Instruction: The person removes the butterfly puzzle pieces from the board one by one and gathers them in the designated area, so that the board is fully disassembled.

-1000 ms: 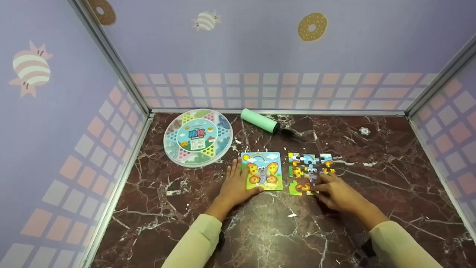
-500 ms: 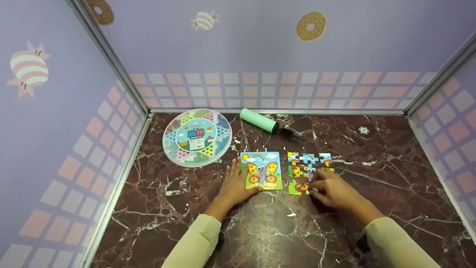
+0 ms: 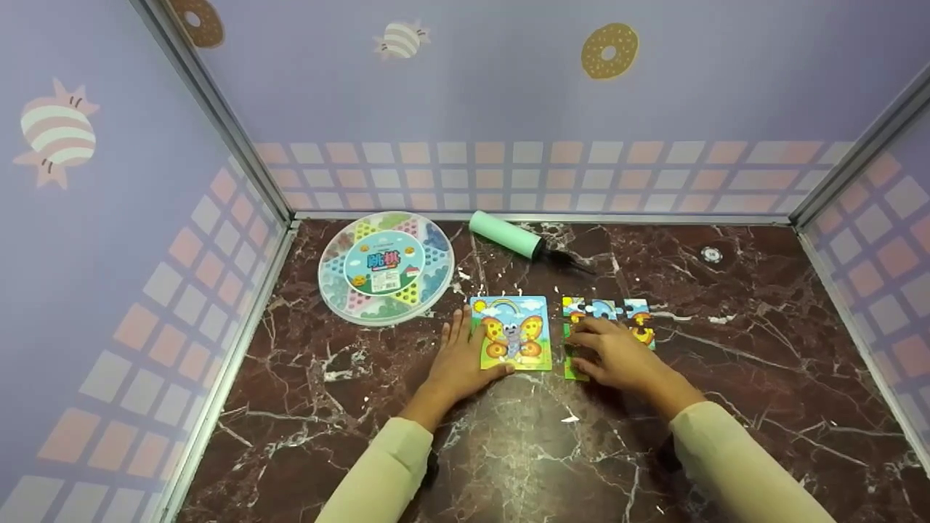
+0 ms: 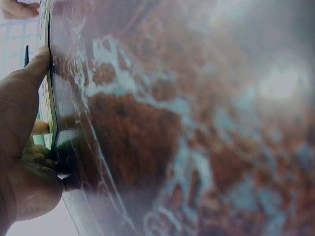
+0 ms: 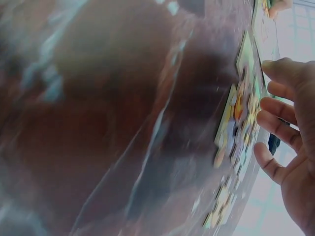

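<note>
My left hand (image 3: 459, 367) lies with spread fingers over the left side of a butterfly picture board (image 3: 534, 311), with the thumb along its lower edge. In the left wrist view, the thumb (image 4: 37, 69) touches the board's edge. Right of the board are several butterfly jigsaw puzzle pieces (image 3: 636, 311), laid out in rows with gaps. Over their left and middle part is my right hand (image 3: 625, 359), hiding some of them. In the right wrist view its fingers (image 5: 278, 125) are loosely bent and apart, just above the pieces (image 5: 227, 123); nothing is seen pinched between them.
A round Chinese checkers set (image 3: 436, 290) lies behind the left hand. Farther back is a mint-green cylinder (image 3: 505, 234) with a black end, like a hand pump. A chip (image 3: 711, 255) lies at the back right. Patterned walls (image 3: 465, 87) enclose the marble table (image 3: 523, 465).
My right hand has moved left across the puzzle pieces, uncovering those on the right and covering those on the left. Its fingers have loosened. The left hand stays on the board.
</note>
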